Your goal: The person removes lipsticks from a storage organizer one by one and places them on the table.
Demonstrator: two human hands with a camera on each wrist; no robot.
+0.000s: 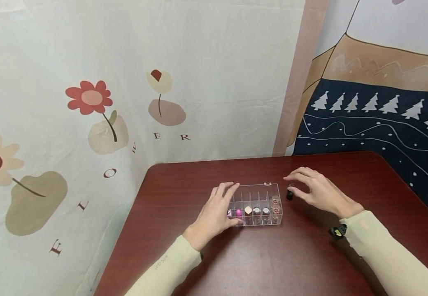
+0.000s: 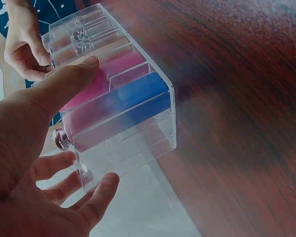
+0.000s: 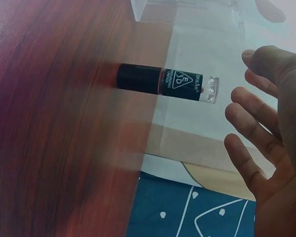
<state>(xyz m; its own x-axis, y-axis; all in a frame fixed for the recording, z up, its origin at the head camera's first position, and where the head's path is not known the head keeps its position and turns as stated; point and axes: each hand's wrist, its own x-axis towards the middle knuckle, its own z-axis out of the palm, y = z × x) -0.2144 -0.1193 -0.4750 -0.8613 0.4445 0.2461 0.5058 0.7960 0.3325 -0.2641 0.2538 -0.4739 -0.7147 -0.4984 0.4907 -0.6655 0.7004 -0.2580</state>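
Observation:
A clear compartment case (image 1: 260, 220) stands on the table, holding several small cosmetic items in its front row. My left hand (image 1: 212, 211) grips its left end, thumb at the front and fingers toward the back. In the left wrist view, the thumb of the left hand (image 2: 44, 108) lies across the case beside a pink item (image 2: 121, 66) and a pink-and-blue one (image 2: 138, 106). Right of the case a black tube (image 1: 289, 194) stands upright. Around it, without visible contact, hovers my right hand (image 1: 323, 191). The right wrist view shows the tube (image 3: 160, 81) with a clear end, apart from the right hand's (image 3: 281, 128) spread fingers.
The dark red table (image 1: 266, 259) reaches back to a pale hanging cloth (image 1: 217, 82) with printed flowers. A dark blue cloth with white trees (image 1: 377, 123) hangs behind the table at the right.

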